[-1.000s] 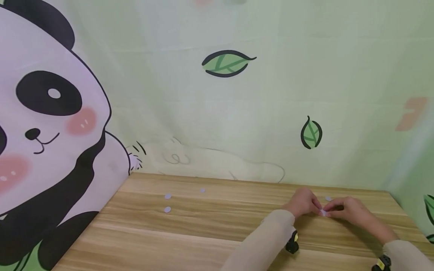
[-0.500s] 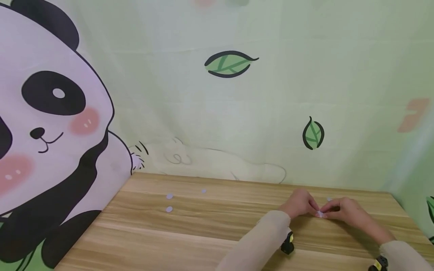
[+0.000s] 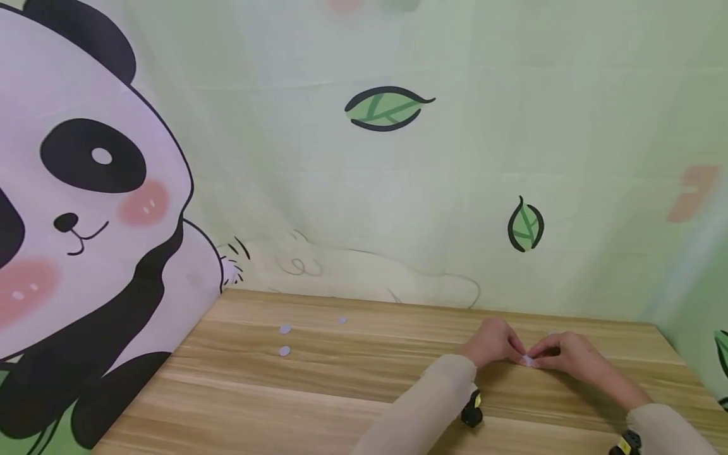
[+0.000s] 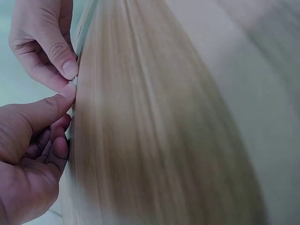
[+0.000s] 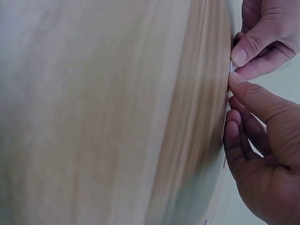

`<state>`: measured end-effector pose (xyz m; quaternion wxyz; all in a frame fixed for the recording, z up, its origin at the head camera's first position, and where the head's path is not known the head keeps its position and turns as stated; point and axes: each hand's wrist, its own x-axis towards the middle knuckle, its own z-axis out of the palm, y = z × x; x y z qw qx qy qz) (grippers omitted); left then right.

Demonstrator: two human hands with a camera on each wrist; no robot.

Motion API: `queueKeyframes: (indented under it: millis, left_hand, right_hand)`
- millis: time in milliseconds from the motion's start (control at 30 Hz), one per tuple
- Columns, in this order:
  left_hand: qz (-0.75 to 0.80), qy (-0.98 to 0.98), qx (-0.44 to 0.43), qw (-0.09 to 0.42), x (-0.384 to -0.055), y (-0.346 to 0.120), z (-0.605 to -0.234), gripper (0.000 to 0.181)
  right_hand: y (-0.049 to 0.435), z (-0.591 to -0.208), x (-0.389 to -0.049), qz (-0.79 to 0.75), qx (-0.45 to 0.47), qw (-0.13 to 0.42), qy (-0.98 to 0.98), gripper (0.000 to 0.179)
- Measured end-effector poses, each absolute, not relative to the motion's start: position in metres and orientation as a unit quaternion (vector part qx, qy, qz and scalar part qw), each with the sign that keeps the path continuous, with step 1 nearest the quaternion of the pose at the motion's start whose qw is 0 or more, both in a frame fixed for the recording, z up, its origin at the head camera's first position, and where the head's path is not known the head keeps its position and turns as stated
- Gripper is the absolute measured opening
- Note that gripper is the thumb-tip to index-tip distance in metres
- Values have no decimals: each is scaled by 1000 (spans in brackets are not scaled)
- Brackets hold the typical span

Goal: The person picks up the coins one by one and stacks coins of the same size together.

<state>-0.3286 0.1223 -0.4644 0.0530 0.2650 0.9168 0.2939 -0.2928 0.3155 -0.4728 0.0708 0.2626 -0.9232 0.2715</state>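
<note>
Close over the right part of the wooden table, my two hands meet at a small pale disc [image 3: 528, 361], thin like a paper dot. My left hand [image 3: 493, 341] pinches its left side between thumb and finger. From the other side, my right hand [image 3: 571, 357] pinches it the same way. In the left wrist view, thumb and fingertips of the left hand [image 4: 33, 159] nearly touch those of the right, with a sliver of the disc between. The right wrist view shows the right hand [image 5: 276, 154] from below; fingertips cover most of the disc.
Two similar discs, one far [image 3: 285, 329] and one nearer [image 3: 284, 351], lie on the left of the wooden table [image 3: 256, 404]. A smaller-looking disc [image 3: 342, 320] lies farther back. Behind the table hangs a green cloth [image 3: 398, 189] printed with a panda and leaves.
Both hands have moved slightly left together, still pinching the disc between them. A disc behind the right hand has become almost hidden. The discs on the left stay put; the head view shifted a little.
</note>
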Motion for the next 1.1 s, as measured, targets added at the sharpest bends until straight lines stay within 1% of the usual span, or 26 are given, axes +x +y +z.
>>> queueKeyframes:
  millis: [300, 533, 800, 1100]
  left_hand:
    - [294, 915, 274, 47, -328, 113, -466, 11]
    - [302, 912, 272, 59, -329, 102, -466, 10]
    - [295, 908, 292, 62, -334, 86, -467, 13]
    - [297, 898, 319, 58, -334, 71, -468, 14]
  right_hand:
    - [305, -471, -292, 270, 260, 66, -925, 11]
    - [296, -471, -294, 281, 265, 50, -921, 10]
    - [282, -473, -298, 301, 282, 52, -909, 8]
    - [267, -469, -297, 323, 291, 22, -900, 8]
